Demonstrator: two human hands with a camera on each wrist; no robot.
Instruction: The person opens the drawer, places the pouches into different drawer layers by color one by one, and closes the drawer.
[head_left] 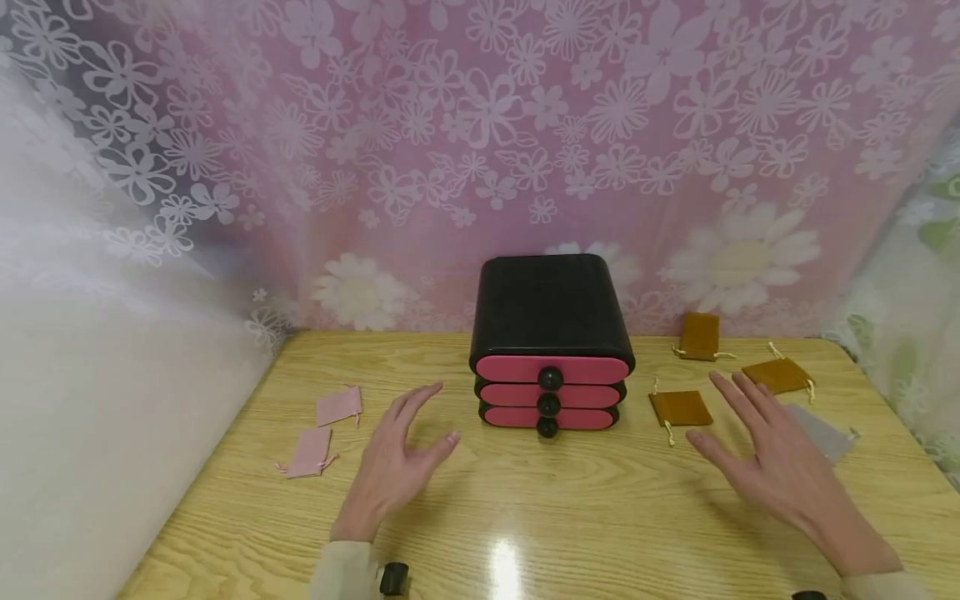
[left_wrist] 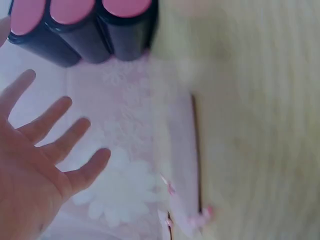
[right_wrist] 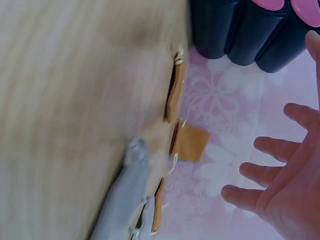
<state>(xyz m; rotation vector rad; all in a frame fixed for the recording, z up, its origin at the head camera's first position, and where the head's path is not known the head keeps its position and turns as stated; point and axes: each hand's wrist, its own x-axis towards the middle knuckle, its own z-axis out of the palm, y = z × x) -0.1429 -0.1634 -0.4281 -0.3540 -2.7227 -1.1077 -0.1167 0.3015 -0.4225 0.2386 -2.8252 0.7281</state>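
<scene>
My left hand (head_left: 396,458) hovers over the table left of the drawer box, fingers spread and holding nothing. Over the right side, my right hand (head_left: 776,462) is also spread and holds nothing. Between them at the back stands a black box (head_left: 553,308) with three pink drawers (head_left: 510,370), all pushed in, each with a round black knob (head_left: 550,379). Two pink drawstring pouches (head_left: 309,452) lie left of my left hand. Near my right hand lie three brown drawstring pouches (head_left: 681,408) and a grey pouch (head_left: 821,433), partly hidden behind that hand.
The wooden table (head_left: 480,500) ends at the back against a pink curtain (head_left: 420,208) with white flowers. Whitish curtain material (head_left: 112,375) hangs along the left side, and a green-patterned one (head_left: 900,367) along the right.
</scene>
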